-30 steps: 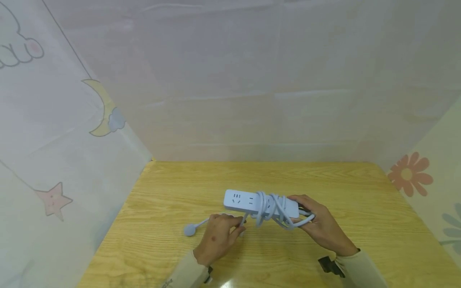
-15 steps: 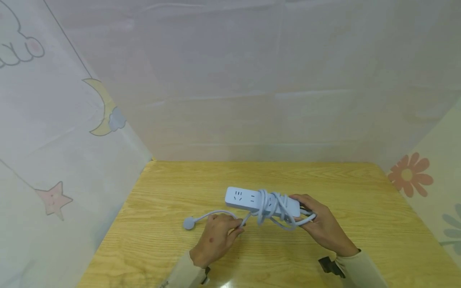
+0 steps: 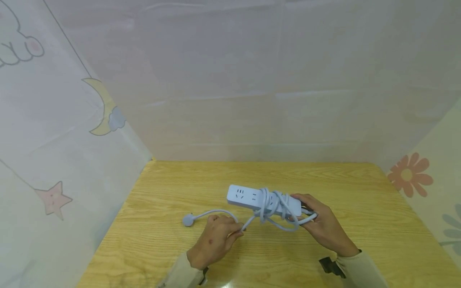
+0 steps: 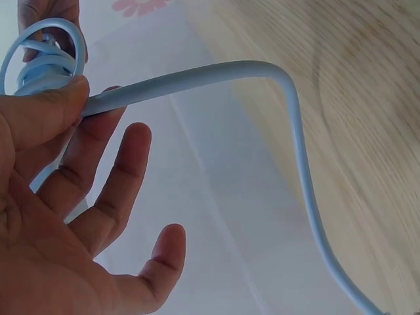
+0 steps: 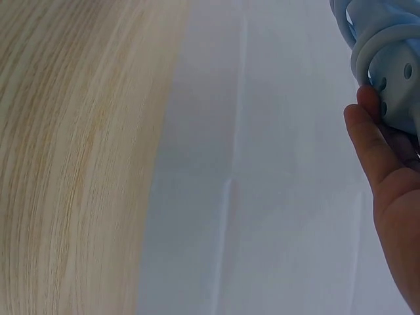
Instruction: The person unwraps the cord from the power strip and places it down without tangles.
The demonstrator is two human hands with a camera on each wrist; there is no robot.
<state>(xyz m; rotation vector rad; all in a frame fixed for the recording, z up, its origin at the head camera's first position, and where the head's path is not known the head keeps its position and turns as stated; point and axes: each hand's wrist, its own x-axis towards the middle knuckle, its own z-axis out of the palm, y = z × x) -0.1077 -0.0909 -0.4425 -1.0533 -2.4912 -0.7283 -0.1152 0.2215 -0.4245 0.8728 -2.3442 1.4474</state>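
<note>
A white power strip (image 3: pixel 246 196) is held above the table by my right hand (image 3: pixel 325 226), which grips its right end. Several turns of its cord (image 3: pixel 275 206) wrap round the right half of the strip. My left hand (image 3: pixel 215 242) pinches the loose part of the cord between thumb and index finger; the left wrist view shows the other fingers (image 4: pixel 125 170) spread and off the cord (image 4: pixel 197 77). From that pinch the cord arcs left to a round plug (image 3: pixel 188 219). In the right wrist view the strip's end (image 5: pixel 397 79) is partly cut off, with fingertips (image 5: pixel 369 102) against it.
The wooden table (image 3: pixel 180 180) reaches back to a pale cloth wall (image 3: pixel 252 100). Printed side walls stand left and right, with a moon (image 3: pixel 102 106) and a star (image 3: pixel 54 200) on the left and a flower (image 3: pixel 407 174) on the right.
My left hand has shifted slightly left, and the cord between it and the strip has lengthened and loosened. The strip's left end has risen a little. The right hand stays nearly still.
</note>
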